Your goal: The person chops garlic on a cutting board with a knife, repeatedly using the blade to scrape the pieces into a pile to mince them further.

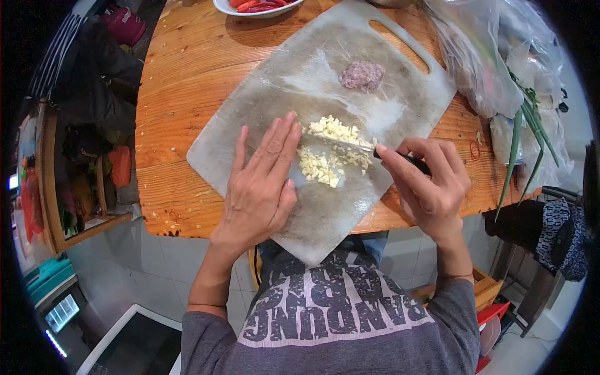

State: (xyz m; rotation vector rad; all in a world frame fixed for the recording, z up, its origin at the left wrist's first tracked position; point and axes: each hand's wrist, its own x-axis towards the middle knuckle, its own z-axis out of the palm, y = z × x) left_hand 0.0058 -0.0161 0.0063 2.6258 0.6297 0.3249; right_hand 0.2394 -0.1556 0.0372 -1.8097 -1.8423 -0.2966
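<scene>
Head view: my right hand (pixel 434 181) is gripping a knife (pixel 359 146) in a curled hold, its blade lying among pale chopped bits (pixel 322 167) on the cutting board (pixel 331 215). My left hand (pixel 262 181) is stretching open, palm down, beside them.

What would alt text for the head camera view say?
A person's right hand grips a knife among chopped pale pieces on a cutting board; the outstretched left hand is near the knife's tip. A pinkish lump lies farther up the board. Around the board, on a wooden table, are a dish of red produce and plastic bags with green stalks.
</scene>
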